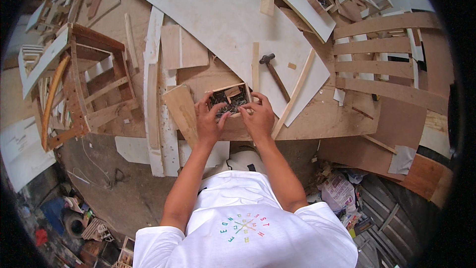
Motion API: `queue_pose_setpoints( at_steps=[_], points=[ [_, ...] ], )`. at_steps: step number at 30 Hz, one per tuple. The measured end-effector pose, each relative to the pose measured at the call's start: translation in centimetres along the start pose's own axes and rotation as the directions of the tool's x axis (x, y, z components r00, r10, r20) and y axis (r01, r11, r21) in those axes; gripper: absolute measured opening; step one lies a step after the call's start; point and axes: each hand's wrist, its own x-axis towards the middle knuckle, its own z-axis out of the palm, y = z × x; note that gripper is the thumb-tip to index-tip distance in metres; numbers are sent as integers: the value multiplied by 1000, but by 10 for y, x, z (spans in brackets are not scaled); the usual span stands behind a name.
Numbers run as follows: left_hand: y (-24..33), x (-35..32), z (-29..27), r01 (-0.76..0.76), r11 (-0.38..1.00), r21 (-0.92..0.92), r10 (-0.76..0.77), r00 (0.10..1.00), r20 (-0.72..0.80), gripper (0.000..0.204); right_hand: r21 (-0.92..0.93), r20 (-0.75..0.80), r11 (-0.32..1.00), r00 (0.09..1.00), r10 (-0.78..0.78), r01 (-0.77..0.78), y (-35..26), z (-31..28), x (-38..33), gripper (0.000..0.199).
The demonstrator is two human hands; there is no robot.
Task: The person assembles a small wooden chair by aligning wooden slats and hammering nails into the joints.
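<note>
A small open wooden box [246, 92] sits on the workbench in front of me, with many thin dark nails [233, 106] and a small wood piece [232, 92] inside. My left hand [209, 120] grips the box's left side, its thumb and index finger reaching over the near edge toward the nails. On the opposite side my right hand [258, 116] has its fingers curled at the right wall, thumb and index finger close together at the nails. Whether a nail is pinched there is too small to tell. Just right of the box lies a hammer [275, 77], head pointing away.
Wood strips [295, 92] and a large white panel [208, 10] cover the bench [342, 121]. A loose board [181, 111] lies left of my hands. An upright wooden frame [74, 82] stands at left, a slatted piece [379, 47] at right. Scraps and bags [337, 191] litter the floor.
</note>
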Motion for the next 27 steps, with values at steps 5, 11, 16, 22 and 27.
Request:
queue_pose_setpoints(
  at_steps=[5, 11, 16, 22, 27],
  points=[
    [7, -12, -22, 218, 889, -402, -216, 975, 52, 19, 271, 74, 961, 994, -83, 60, -7, -1, -17, 15],
    [6, -60, -59, 553, 470, -688, -411, 827, 383, 15, 425, 212, 896, 948, -238, 130, -41, 1, -60, 16],
    [-8, -79, -74, 544, 480, -688, -437, 829, 350, 15, 423, 266, 888, 912, -312, 181, -44, 6, -73, 15],
    [10, -44, -66, 467, 403, -787, -437, 854, 283, 14, 77, -184, 997, 983, -15, 29, 19, -5, 0, 37],
    [26, -19, -73, 393, 349, -851, -353, 896, 269, 16, -314, -302, 949, 949, -93, -7, 79, -12, 62, 43]
  ],
)
